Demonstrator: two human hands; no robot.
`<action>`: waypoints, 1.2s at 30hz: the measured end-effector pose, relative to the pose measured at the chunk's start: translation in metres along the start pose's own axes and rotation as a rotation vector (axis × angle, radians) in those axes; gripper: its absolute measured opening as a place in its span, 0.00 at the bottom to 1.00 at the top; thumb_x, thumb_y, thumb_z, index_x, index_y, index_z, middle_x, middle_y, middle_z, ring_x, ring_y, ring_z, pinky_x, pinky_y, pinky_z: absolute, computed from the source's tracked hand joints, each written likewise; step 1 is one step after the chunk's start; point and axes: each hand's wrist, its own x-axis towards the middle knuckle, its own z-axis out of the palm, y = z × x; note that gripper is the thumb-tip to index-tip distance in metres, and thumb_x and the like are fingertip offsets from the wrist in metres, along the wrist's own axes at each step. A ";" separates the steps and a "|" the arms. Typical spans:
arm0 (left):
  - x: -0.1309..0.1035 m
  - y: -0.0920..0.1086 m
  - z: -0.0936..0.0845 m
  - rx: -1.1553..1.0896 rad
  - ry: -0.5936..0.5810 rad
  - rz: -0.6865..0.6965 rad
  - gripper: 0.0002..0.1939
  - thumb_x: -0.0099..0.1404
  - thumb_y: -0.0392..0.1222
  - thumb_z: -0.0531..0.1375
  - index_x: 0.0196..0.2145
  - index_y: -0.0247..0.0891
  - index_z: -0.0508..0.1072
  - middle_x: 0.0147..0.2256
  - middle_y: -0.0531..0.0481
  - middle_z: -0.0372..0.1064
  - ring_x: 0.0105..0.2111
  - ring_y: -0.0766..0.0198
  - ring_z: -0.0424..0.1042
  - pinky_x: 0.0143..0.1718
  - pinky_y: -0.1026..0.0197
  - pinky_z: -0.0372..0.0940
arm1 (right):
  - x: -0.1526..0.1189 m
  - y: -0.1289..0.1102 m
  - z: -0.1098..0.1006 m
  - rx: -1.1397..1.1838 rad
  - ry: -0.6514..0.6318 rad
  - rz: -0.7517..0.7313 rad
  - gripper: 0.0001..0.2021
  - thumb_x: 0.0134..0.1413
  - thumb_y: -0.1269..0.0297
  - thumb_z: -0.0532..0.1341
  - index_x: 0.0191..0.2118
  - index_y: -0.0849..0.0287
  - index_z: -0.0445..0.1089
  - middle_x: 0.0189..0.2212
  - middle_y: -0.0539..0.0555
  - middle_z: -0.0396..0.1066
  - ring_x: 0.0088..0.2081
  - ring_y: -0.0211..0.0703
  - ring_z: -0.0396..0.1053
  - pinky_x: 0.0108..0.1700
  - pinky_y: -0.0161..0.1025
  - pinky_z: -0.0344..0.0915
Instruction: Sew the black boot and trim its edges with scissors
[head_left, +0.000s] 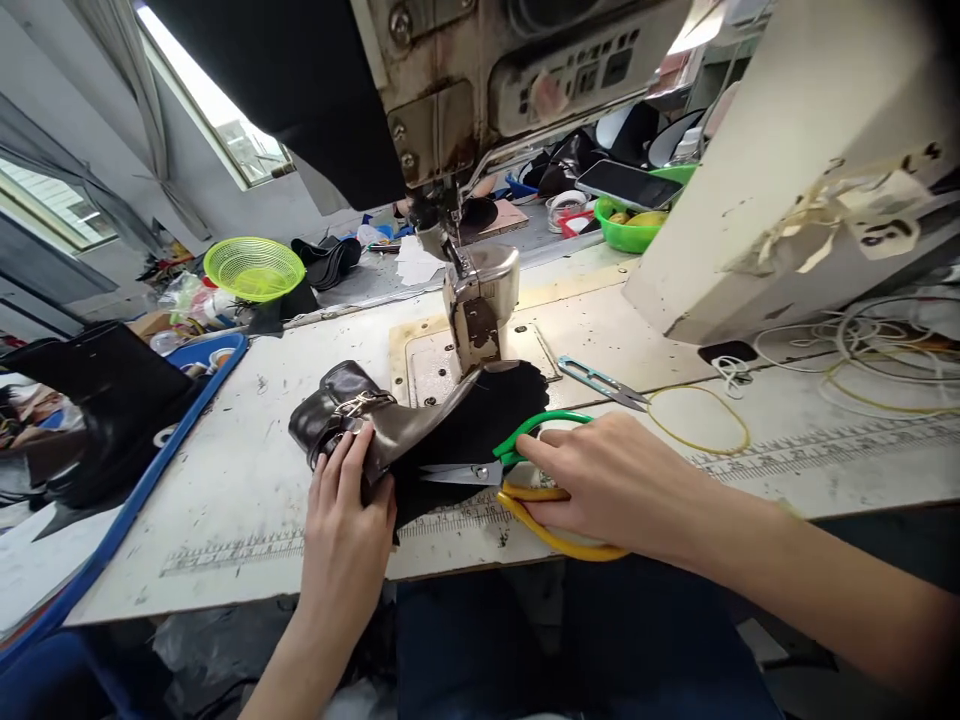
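Desk (247, 480): pale, scuffed, ruler strip along its near edge.
Boot piece (352, 415): glossy dark leather, buckled, black lining; near edge, pinned flat beneath left hand (345, 525).
Scissors (517, 475): green and yellow loops, right hand (607, 480) grip closed, apparently through them, blades touching lining.

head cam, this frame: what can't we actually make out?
- Scissors: right hand covers the handle loops; grip unclear.
- Leather piece: left hand hides its near edge.
- Needle area: sewing machine head blocks it.
- Machine control panel: labels too small, blurred.
- Black boot: cut off by the left edge.
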 end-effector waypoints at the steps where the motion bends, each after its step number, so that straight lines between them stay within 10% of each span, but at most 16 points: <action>1: 0.000 0.001 0.000 0.007 -0.022 0.005 0.09 0.68 0.32 0.57 0.41 0.34 0.77 0.66 0.34 0.52 0.63 0.38 0.59 0.57 0.35 0.66 | 0.004 0.000 -0.002 -0.009 0.001 -0.020 0.07 0.53 0.60 0.65 0.33 0.57 0.70 0.25 0.51 0.75 0.25 0.45 0.72 0.25 0.39 0.39; 23: 0.007 -0.004 -0.005 -0.034 -0.020 -0.039 0.11 0.67 0.29 0.57 0.37 0.33 0.80 0.62 0.34 0.60 0.58 0.37 0.65 0.50 0.37 0.69 | 0.051 0.010 -0.015 -0.127 -0.052 -0.317 0.12 0.53 0.56 0.70 0.34 0.59 0.72 0.20 0.49 0.72 0.20 0.41 0.68 0.23 0.40 0.36; 31: 0.005 -0.004 -0.005 -0.013 -0.072 -0.002 0.12 0.68 0.34 0.58 0.39 0.37 0.82 0.68 0.35 0.51 0.62 0.35 0.59 0.53 0.34 0.67 | 0.006 -0.023 0.012 -0.235 0.164 -0.191 0.09 0.48 0.71 0.69 0.35 0.61 0.71 0.21 0.49 0.69 0.18 0.43 0.66 0.22 0.41 0.36; 36: 0.003 0.001 -0.003 -0.039 -0.002 -0.033 0.13 0.69 0.35 0.58 0.30 0.36 0.82 0.65 0.39 0.58 0.61 0.39 0.61 0.55 0.37 0.66 | -0.018 -0.040 0.021 -0.043 0.229 -0.014 0.14 0.44 0.60 0.73 0.30 0.58 0.67 0.20 0.47 0.67 0.19 0.43 0.67 0.23 0.39 0.37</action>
